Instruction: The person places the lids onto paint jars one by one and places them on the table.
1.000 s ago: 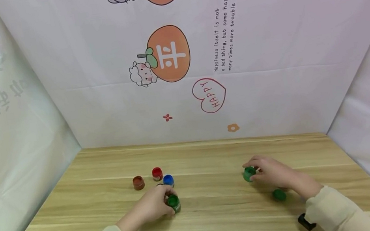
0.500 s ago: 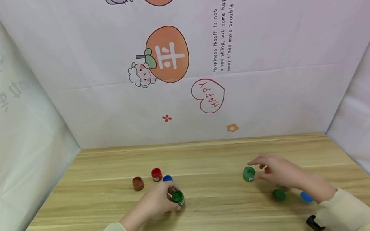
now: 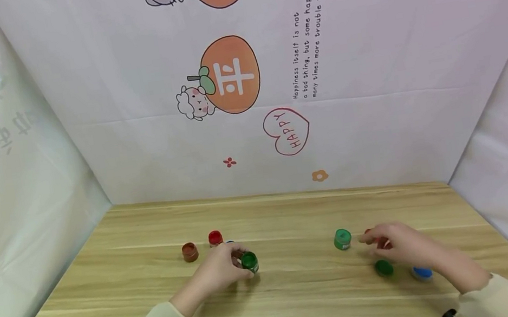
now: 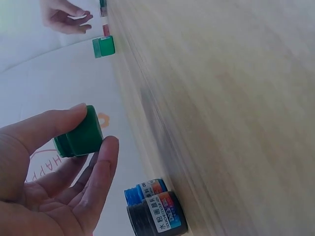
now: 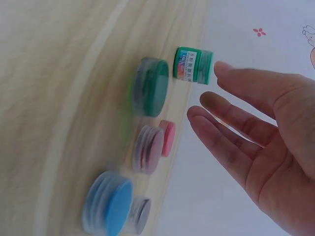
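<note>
My left hand pinches a small dark green paint jar between thumb and fingers, its open top facing up. The left wrist view shows this jar raised above the table. My right hand is apart from a lighter green paint jar, its loosely bent fingers holding nothing. That jar stands upright on the table, its label visible in the right wrist view. Below the right hand lie a green lid and a blue lid. A black jar and a blue jar stand near the left hand.
A brown jar and a red jar stand at the back left of the wooden table. More lids, a pink one among them, lie under the right hand. Printed white cloth walls the back and sides.
My right hand has let go of the lighter green jar and drawn back to the right. My left hand has carried the dark green jar right and farther from me. The blue lid has come into view.
</note>
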Available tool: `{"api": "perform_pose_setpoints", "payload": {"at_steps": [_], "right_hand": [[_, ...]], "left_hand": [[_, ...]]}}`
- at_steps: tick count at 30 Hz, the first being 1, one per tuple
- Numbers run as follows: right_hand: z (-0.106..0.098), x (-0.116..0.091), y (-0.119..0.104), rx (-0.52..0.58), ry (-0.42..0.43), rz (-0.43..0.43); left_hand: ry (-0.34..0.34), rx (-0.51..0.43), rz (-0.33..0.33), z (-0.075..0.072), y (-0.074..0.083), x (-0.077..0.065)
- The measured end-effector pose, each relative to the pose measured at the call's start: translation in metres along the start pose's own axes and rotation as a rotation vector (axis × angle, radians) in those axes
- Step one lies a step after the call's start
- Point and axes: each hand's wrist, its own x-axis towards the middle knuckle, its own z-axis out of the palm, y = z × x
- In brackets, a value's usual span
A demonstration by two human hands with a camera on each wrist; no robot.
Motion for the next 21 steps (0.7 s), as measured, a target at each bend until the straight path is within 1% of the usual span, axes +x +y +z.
{"api": "perform_pose_setpoints", "payload": {"at_steps": [5,13,18,21], "right_hand": [[0.003,-0.011,0.006,0.009,-0.015,-0.018],[0.011,-0.019,0.014,0.012,-0.014,-0.108],[0.013,-0.021,0.016,0.011,-0.037,-0.094],[0.014,-0.023,0.017,0.015,-0.049,-0.082]], "left_hand": [[0.003,-0.045,0.0,0.002,0.0,0.003],[0.007,-0.149,-0.004,0.004,-0.001,0.008],[0.009,-0.213,-0.014,0.007,0.0,0.011],[0.007,-0.249,-0.005,0.009,0.001,0.013]]}}
